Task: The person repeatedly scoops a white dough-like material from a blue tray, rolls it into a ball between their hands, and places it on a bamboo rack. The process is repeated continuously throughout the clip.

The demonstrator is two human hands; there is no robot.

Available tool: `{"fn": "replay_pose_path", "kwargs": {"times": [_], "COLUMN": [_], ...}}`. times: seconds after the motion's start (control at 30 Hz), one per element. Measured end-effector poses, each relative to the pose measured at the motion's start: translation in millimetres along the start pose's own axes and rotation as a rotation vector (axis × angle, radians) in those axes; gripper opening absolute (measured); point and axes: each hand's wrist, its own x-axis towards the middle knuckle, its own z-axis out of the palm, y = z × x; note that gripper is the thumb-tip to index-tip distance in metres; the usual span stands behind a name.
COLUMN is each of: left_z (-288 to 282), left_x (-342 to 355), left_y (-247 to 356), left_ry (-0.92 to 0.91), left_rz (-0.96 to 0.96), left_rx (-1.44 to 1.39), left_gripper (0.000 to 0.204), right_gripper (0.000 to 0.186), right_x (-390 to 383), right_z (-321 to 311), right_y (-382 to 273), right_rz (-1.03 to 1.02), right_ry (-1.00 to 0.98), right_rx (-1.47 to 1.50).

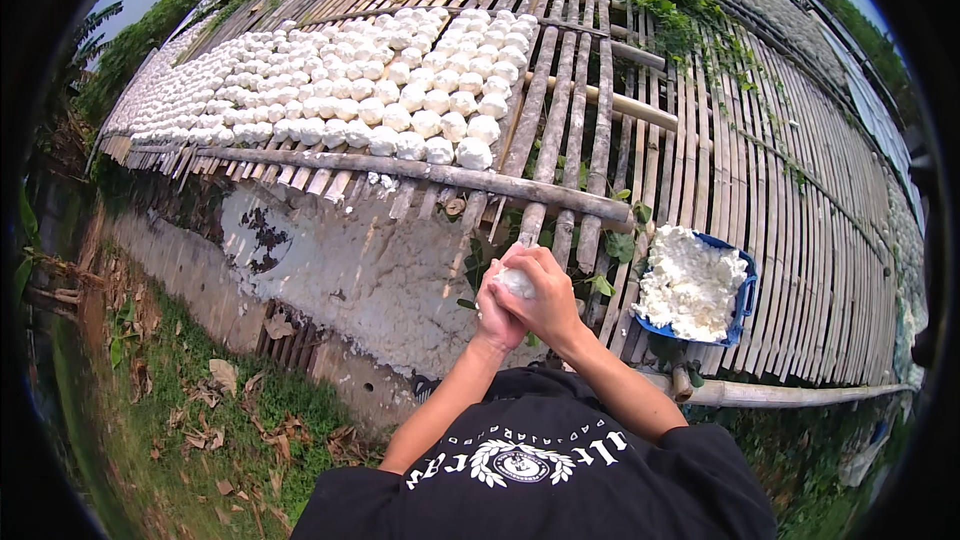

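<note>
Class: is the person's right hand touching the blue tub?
Apart: the head view shows green leaves between the right hand and blue tub.

So the lump between the hands is plain white, same as the balls off to their left. Right of them, a bright blue tub with white mash (slightly creamy tbh), over stripy grey-brown bamboo slats. Black shirt below, white print.

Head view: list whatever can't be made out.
In the head view:
White lump: mostly hidden by the left hand and right hand.
Blue basin: floor covered by the white mass.
Farthest laid-out lumps: too small and merged to count.
Legs: mostly hidden by the black shirt.
</note>
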Motion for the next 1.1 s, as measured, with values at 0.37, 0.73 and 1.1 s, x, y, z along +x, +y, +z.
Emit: {"fn": "replay_pose_path", "kwargs": {"times": [0.37,0.73,1.1], "left_z": [-15.5,9.7,17.9], "left_x": [20.0,30.6,27.7], "left_y": [0.2,-5.9,-1.8], "left_ry": [-0.159,-0.451,-0.377], "left_rz": [-0.296,-0.22,-0.329], "left_rx": [-0.084,-0.205,-0.237], "left_gripper": [0.068,0.065,0.058], "right_gripper": [0.043,0.03,0.039], "right_x": [5.4,11.6,25.2], "right_z": [-7.0,-10.8,-49.7], "right_y": [-0.2,7.8,2.4], "right_rz": [-0.147,-0.355,-0.461], "right_ry": [0.025,0.063,0.0], "right_rx": [-0.091,-0.114,-0.406]}}
